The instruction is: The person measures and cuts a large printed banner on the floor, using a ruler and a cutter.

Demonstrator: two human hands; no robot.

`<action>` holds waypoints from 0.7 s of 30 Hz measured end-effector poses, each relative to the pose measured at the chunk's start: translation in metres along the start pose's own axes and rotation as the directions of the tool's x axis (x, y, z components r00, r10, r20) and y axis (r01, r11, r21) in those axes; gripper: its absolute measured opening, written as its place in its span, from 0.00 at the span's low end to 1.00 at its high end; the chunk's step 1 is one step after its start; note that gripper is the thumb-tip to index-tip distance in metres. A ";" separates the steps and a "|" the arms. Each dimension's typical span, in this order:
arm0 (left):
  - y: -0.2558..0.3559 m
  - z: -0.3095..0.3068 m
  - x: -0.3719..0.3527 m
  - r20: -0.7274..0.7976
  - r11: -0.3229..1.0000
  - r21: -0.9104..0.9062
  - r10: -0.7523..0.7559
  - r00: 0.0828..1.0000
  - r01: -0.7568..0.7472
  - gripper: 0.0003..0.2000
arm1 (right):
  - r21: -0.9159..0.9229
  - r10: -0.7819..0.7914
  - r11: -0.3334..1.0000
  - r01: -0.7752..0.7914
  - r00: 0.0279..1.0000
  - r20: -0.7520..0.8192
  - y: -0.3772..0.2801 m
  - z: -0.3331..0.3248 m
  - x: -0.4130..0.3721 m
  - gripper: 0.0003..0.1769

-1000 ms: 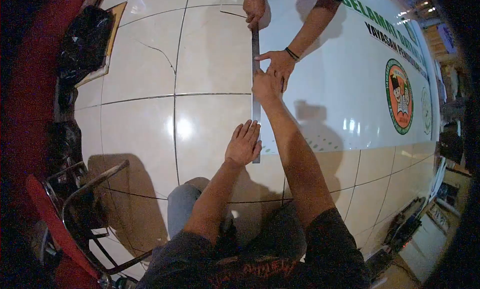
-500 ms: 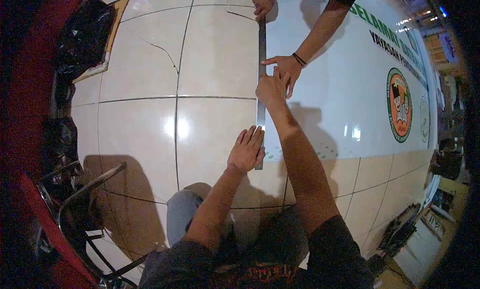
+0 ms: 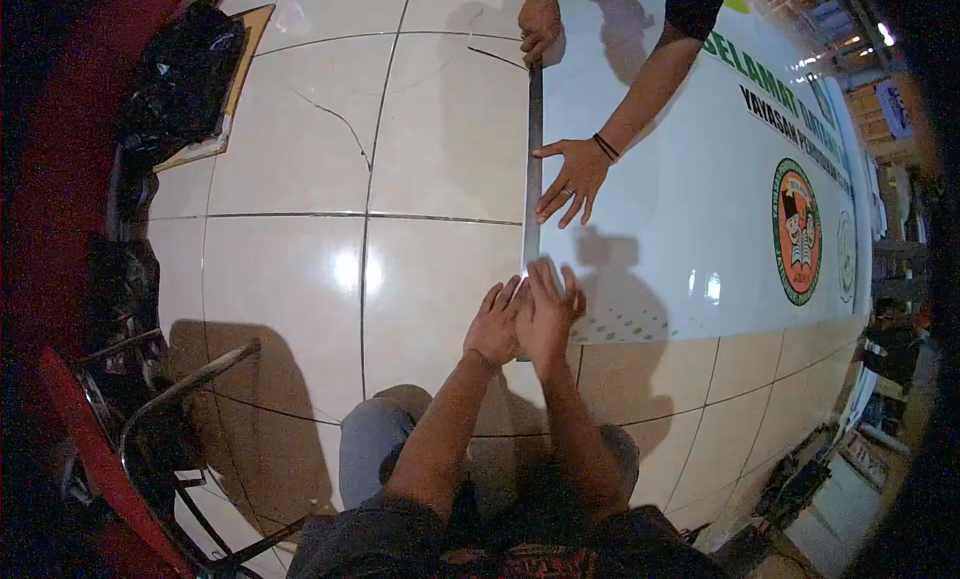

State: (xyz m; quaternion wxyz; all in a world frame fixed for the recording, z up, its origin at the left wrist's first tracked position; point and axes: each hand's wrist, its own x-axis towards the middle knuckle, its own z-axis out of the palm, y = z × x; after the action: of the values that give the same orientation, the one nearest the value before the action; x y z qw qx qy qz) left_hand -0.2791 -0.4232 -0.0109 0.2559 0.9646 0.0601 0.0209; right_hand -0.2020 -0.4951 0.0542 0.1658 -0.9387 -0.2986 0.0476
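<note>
A long metal ruler [image 3: 534, 129] lies along the left edge of a white printed banner [image 3: 660, 229] on the tiled floor. At the ruler's near end, my left hand [image 3: 495, 324] rests with its fingers extended. My right hand [image 3: 547, 314] is beside it, touching or overlapping it, its fingers apart and slightly blurred over the ruler and banner edge. Farther up, a co-worker's spread hand [image 3: 572, 182] presses on the ruler and banner. The same person's other hand [image 3: 540, 27] is closed at the ruler's far end; what it grips is unclear.
A metal-framed chair [image 3: 190, 379] stands at the lower left. Black plastic [image 3: 180, 74] lies on a wood-edged board at the upper left. Thin dark strips lie on the tiles [image 3: 440, 279]. Assorted items and a dark device [image 3: 795, 474] are at the right.
My right hand has moved down the ruler from beside the co-worker's hand to my left hand. The co-worker's spread hand now shows fully. The view has shifted slightly.
</note>
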 end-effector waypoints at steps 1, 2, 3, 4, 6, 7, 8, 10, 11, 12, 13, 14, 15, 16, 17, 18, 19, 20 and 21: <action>-0.003 0.007 0.000 -0.019 0.999 0.047 0.010 1.000 -0.009 0.31 | 0.017 0.084 0.996 -0.084 0.996 0.014 0.008 0.007 -0.026 0.28; -0.004 0.011 0.002 -0.037 0.995 0.096 0.022 0.999 -0.018 0.32 | 0.013 0.088 0.996 -0.088 0.996 0.011 0.018 0.018 -0.053 0.28; 0.001 0.002 0.003 -0.045 1.000 0.023 -0.010 0.999 0.011 0.32 | -0.005 0.131 0.991 -0.131 0.990 -0.046 0.028 0.029 -0.078 0.27; 0.003 0.001 0.002 -0.044 1.000 0.024 -0.003 0.999 0.004 0.32 | -0.018 0.173 0.984 -0.175 0.979 -0.105 0.034 0.036 -0.098 0.27; 0.005 -0.001 0.001 -0.112 1.000 0.025 0.004 0.994 -0.002 0.30 | -0.031 0.216 0.975 -0.220 0.971 -0.099 0.033 0.042 -0.125 0.26; 0.005 -0.002 0.002 -0.111 1.000 0.028 0.012 0.994 -0.009 0.30 | -0.046 0.255 0.965 -0.260 0.963 -0.087 0.032 0.045 -0.133 0.25; 0.005 -0.003 0.001 -0.108 1.000 0.024 0.013 0.994 -0.010 0.29 | -0.044 0.261 0.963 -0.265 0.961 -0.090 0.033 0.049 -0.141 0.25; 0.004 -0.004 0.004 -0.109 1.000 0.024 0.016 0.994 -0.014 0.29 | -0.083 0.284 0.955 -0.284 0.959 -0.022 0.034 0.056 -0.144 0.25; 0.005 -0.003 0.004 -0.092 0.999 0.048 0.006 0.996 -0.002 0.28 | -0.082 0.285 0.955 -0.286 0.958 -0.022 0.035 0.057 -0.144 0.25; 0.005 -0.002 0.003 -0.073 0.997 0.072 -0.005 0.997 0.010 0.28 | -0.096 0.310 0.947 -0.307 0.951 0.009 0.035 0.057 -0.145 0.25; 0.005 -0.003 0.003 -0.068 0.997 0.072 -0.003 0.998 0.008 0.28 | -0.110 0.334 0.938 -0.329 0.942 0.038 0.033 0.056 -0.144 0.25; 0.006 -0.003 0.002 -0.065 0.996 0.090 -0.003 0.998 0.009 0.28 | -0.111 0.337 0.937 -0.331 0.940 0.041 0.032 0.054 -0.145 0.25; 0.007 -0.003 0.003 -0.065 0.994 0.108 -0.003 0.998 0.010 0.28 | -0.090 0.338 0.938 -0.334 0.940 0.032 0.031 0.052 -0.144 0.25; 0.007 -0.003 0.004 -0.063 0.994 0.109 0.002 0.998 0.005 0.28 | -0.067 0.341 0.938 -0.339 0.940 0.020 0.030 0.053 -0.143 0.25; 0.006 -0.002 0.004 -0.072 0.995 0.097 0.002 0.997 0.005 0.28 | -0.065 0.344 0.938 -0.342 0.939 0.020 0.030 0.053 -0.143 0.25; 0.006 -0.002 0.003 -0.081 0.996 0.086 -0.002 0.997 0.009 0.28 | -0.062 0.339 0.939 -0.338 0.941 0.008 0.030 0.054 -0.142 0.25; 0.006 -0.002 0.003 -0.079 0.996 0.088 -0.004 0.997 0.011 0.28 | -0.060 0.335 0.940 -0.335 0.942 -0.002 0.030 0.055 -0.143 0.25; 0.006 -0.002 0.003 -0.091 0.998 0.062 -0.001 0.996 0.007 0.28 | -0.058 0.335 0.941 -0.335 0.942 0.001 0.031 0.057 -0.145 0.25; 0.006 -0.003 0.004 -0.106 0.999 0.036 0.004 0.994 0.000 0.28 | -0.042 0.321 0.946 -0.322 0.947 -0.034 0.033 0.060 -0.144 0.26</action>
State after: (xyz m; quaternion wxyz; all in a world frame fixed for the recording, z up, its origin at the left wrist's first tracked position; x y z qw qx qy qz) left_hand -0.2749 -0.4270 -0.0055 0.2350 0.9666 0.0730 0.0711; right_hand -0.3132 -0.5870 -0.0149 0.1379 -0.9789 -0.1405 0.0545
